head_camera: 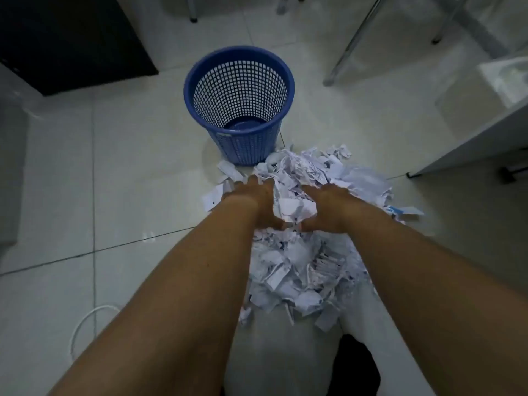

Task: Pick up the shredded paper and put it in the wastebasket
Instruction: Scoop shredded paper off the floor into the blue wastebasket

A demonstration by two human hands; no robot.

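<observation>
The wastebasket (243, 148) stood upright on the floor (128, 172), straight ahead of the person. The heap of shredded paper (297, 270) lay on the floor on its near side, a little to the right, with its far edge reaching the foot of the wastebasket. 2 hands rested on the far half of the heap. The left hand (254, 201) lay at the heap's left edge and the right hand (328, 208) nearer its middle, thumbs pointing at each other with paper between them. A cabinet (65, 38) stood far left, behind the wastebasket. Furniture legs (351, 44) stood far right. A bench (471, 138) ran along the right side, well apart from the heap. A cable loop (85, 324) lay on the floor, near left.
</observation>
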